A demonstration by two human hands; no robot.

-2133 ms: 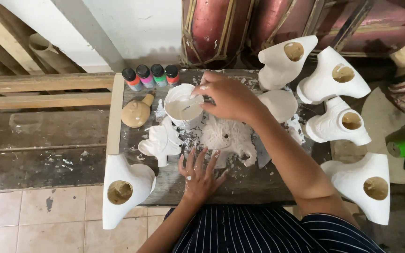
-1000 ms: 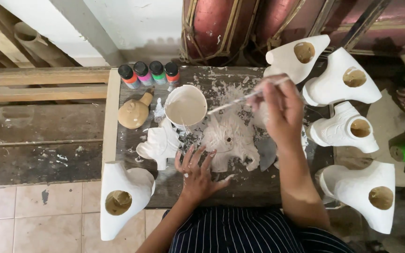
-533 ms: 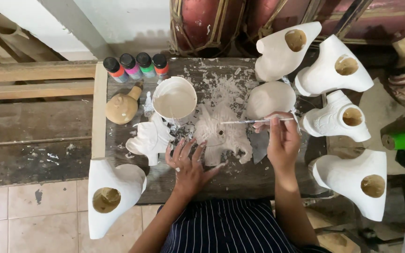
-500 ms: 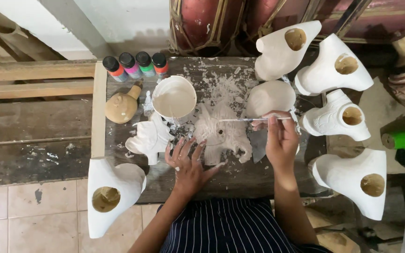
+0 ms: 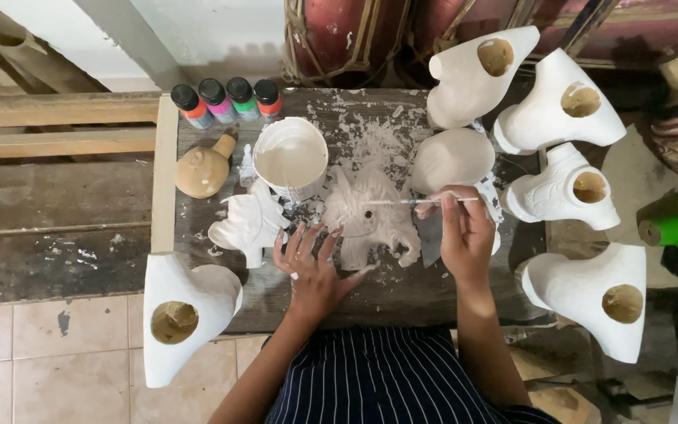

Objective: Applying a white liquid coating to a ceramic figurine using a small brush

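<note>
While the left hand [image 5: 313, 268] lies flat and open beside the mask [image 5: 373, 215] mid-tabletop, the right hand [image 5: 464, 235] grips a brush [image 5: 417, 202]; mask coated white, colour bottles [image 5: 227, 100] capped.

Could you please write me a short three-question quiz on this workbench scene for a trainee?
1. True or false: the right hand holds a thin paintbrush whose tip points at the white carved figure.
2. How many small paint bottles stand in a row at the far edge of the wooden table?
3. Multiple choice: what does the left hand do? A) lifts the white paint cup; B) rests flat on the table, its thumb against the figure; C) grips a bottle.

Key: 1 true; 2 four; 3 B.
</note>
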